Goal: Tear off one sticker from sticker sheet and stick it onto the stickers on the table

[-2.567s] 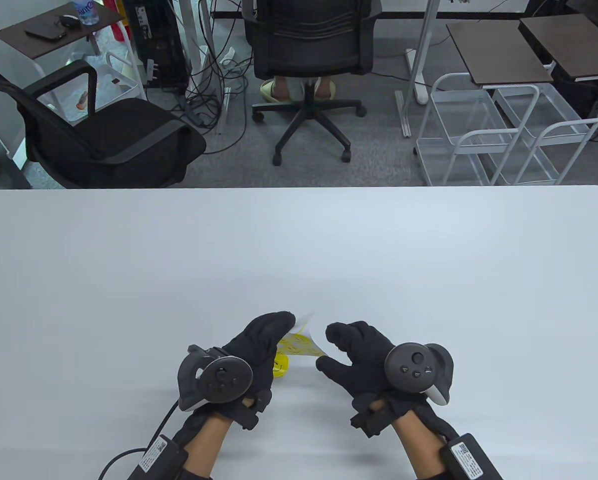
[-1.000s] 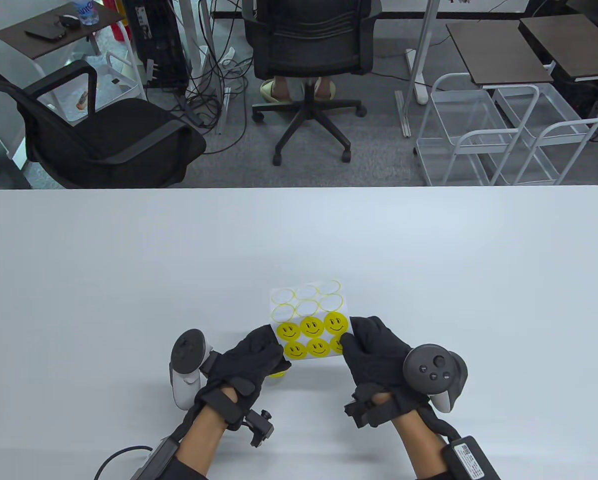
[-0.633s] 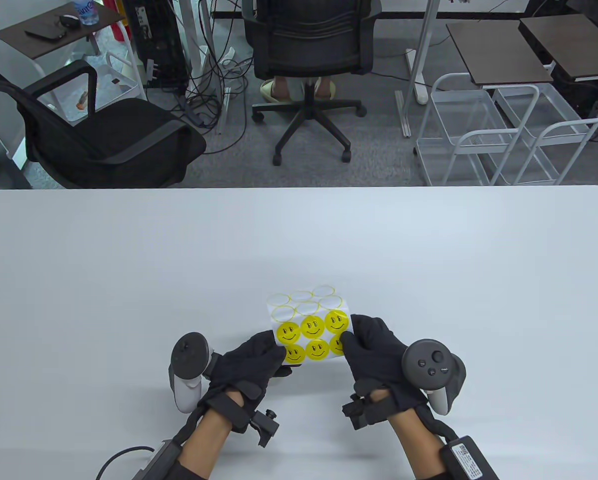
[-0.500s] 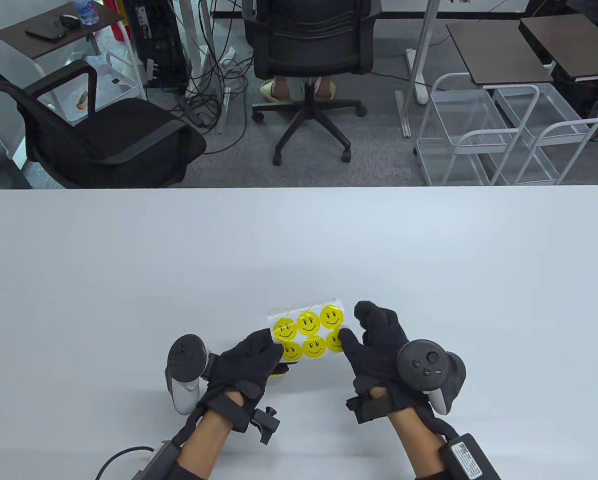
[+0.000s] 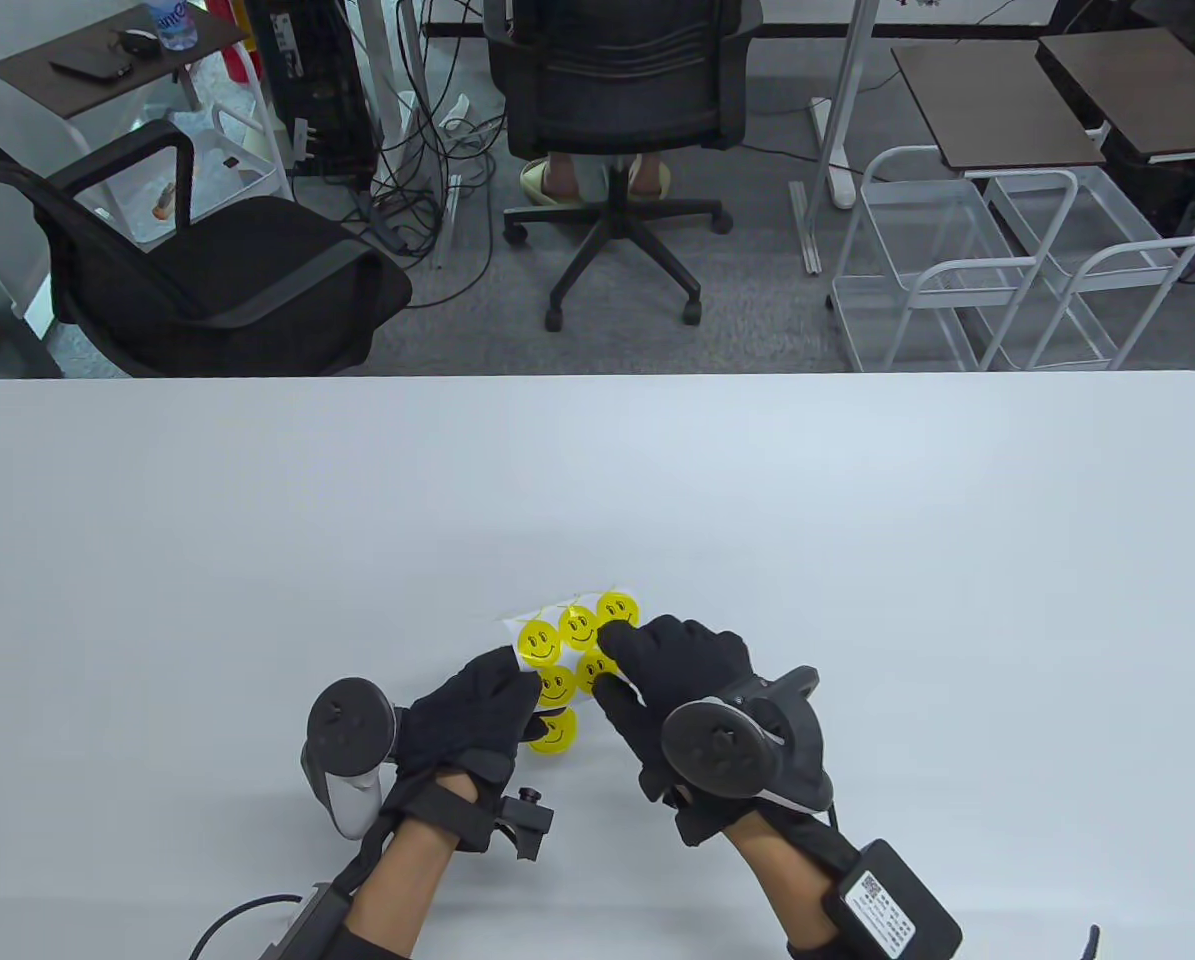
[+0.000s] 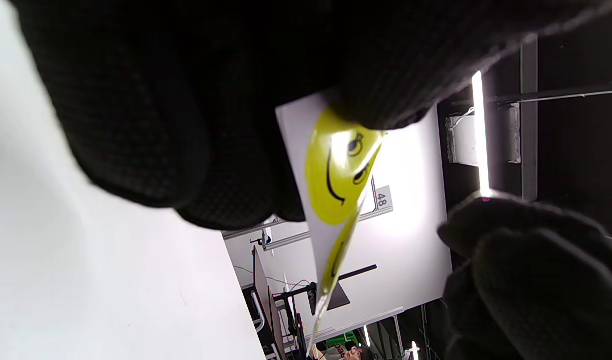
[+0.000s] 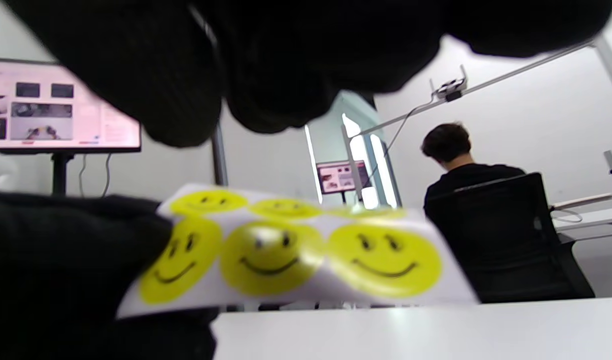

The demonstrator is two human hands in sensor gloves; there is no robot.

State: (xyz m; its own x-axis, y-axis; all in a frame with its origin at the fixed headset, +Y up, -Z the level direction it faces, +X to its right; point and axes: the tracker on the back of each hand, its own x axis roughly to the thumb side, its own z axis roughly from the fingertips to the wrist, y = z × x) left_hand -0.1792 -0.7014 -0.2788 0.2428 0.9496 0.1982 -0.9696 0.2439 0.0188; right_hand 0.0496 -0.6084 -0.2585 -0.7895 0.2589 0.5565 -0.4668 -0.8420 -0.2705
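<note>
sticker sheet (image 5: 569, 640) pinched at its near edge by left hand (image 5: 477, 712), above white table (image 5: 257, 560); right hand (image 5: 672, 675) fingertips on its smileys, grip unclear. one sticker (image 5: 554, 732) on table beneath. office chairs (image 5: 617, 100) beyond.

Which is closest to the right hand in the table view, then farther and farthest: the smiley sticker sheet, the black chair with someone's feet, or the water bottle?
From the right hand:
1. Sticker sheet, touching its fingertips.
2. Black chair, far side, middle.
3. Water bottle, top left corner.
</note>
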